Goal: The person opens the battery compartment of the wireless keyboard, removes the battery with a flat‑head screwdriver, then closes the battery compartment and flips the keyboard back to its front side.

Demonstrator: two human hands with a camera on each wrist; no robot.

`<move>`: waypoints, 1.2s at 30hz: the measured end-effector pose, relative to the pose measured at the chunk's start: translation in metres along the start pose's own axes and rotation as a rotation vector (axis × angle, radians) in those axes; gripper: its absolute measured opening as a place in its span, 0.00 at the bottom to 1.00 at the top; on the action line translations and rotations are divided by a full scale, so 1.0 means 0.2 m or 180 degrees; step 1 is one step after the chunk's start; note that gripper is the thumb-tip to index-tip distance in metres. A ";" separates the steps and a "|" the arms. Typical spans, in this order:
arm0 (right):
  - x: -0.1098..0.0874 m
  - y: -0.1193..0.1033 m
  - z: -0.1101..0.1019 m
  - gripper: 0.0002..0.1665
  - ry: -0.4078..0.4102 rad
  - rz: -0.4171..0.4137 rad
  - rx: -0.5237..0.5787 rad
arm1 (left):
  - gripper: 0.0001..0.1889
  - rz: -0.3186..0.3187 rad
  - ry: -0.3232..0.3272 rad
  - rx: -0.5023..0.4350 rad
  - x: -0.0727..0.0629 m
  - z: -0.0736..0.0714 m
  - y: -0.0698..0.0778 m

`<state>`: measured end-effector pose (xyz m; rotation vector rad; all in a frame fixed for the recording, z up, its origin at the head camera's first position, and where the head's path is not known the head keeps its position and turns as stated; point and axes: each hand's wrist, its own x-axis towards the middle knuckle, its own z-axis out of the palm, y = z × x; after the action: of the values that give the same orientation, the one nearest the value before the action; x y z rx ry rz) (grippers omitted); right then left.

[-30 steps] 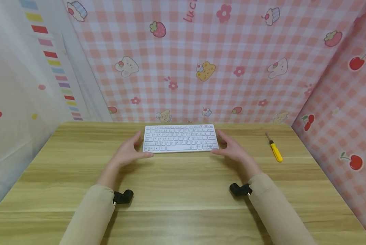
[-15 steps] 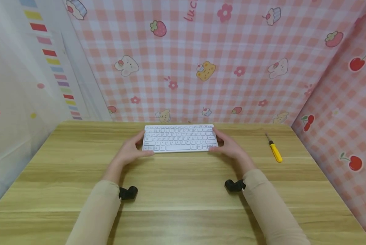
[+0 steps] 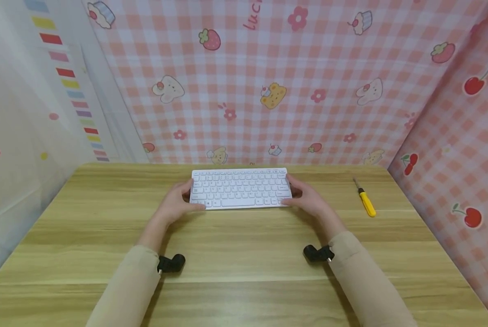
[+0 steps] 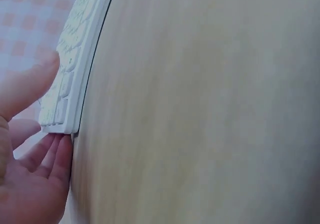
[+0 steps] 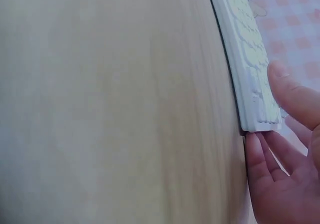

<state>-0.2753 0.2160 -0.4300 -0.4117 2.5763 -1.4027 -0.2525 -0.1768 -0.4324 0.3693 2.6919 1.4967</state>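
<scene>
A white keyboard [image 3: 240, 190] is near the back edge of the wooden table, between both hands. My left hand [image 3: 176, 200] grips its left end, with the thumb over the front corner and the fingers at the side edge. On the opposite end, my right hand [image 3: 307, 196] holds the keyboard the same way. In the left wrist view, the left fingers [image 4: 47, 159] meet the end of the keyboard [image 4: 75, 59] low down. The right wrist view has the right thumb [image 5: 290, 89] over the keys and the fingertips at the lower edge. Whether fingertips reach underneath is hard to tell.
A screwdriver [image 3: 366, 202] with a yellow handle lies on the table [image 3: 244, 254] to the right of the right hand. Behind the table hangs a pink checked cloth [image 3: 244, 122], and another checked cloth [image 3: 440, 159] covers the right side. Pale dotted cloth [image 3: 19, 181] hangs at left.
Both hands have closed in from beside the keyboard and taken hold of its ends. The keyboard has shifted slightly toward the person. The screwdriver stays where it was.
</scene>
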 end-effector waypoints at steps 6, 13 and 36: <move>-0.05 -0.01 -0.01 0.52 0.0035 -0.0204 -0.0139 | 0.52 -0.0092 0.0055 0.0047 -0.04 -0.02 0.02; -0.15 -0.07 -0.04 0.50 0.0060 -0.0136 -0.0158 | 0.55 0.0054 -0.0053 0.0189 -0.10 -0.06 0.05; -0.41 -0.14 -0.09 0.56 -0.0397 -0.0277 -0.0238 | 0.53 0.0215 -0.0349 0.0225 -0.35 -0.10 0.17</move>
<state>-0.1984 0.2423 -0.3937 -0.6094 2.5435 -1.2665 -0.1810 -0.1928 -0.3988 0.5341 2.6767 1.3567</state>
